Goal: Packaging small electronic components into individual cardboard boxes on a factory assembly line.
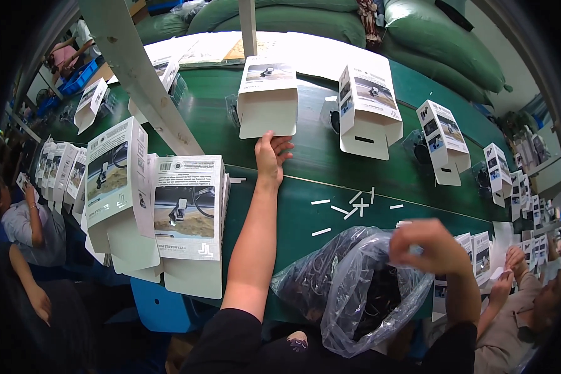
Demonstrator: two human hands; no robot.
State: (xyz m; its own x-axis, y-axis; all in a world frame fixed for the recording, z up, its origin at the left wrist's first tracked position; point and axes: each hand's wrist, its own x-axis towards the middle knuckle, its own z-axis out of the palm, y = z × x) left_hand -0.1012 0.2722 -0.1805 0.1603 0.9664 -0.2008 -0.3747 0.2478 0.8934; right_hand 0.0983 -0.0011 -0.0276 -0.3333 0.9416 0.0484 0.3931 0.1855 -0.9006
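My left hand (272, 157) reaches forward to an open white carton (268, 103) with a printed picture of a device. Its thumb and finger pinch the carton's near flap, the other fingers loosely spread. My right hand (431, 245), blurred by motion, is curled over the mouth of a clear plastic bag (349, 293). Whether it holds something small or the bag's rim cannot be made out. Dark, cable-like pieces (380, 293) lie inside the bag. Beside the bag, several small white strips (321, 232) are scattered on the green surface.
More open cartons (369, 112) stand in a row along the green belt (318, 156), with clear plastic packs beside some. Stacked cartons (187, 218) stand at my left by a slanted post (137, 75). A blue stool (159, 305) is below. Co-workers sit on both sides; green sacks (442, 50) lie behind.
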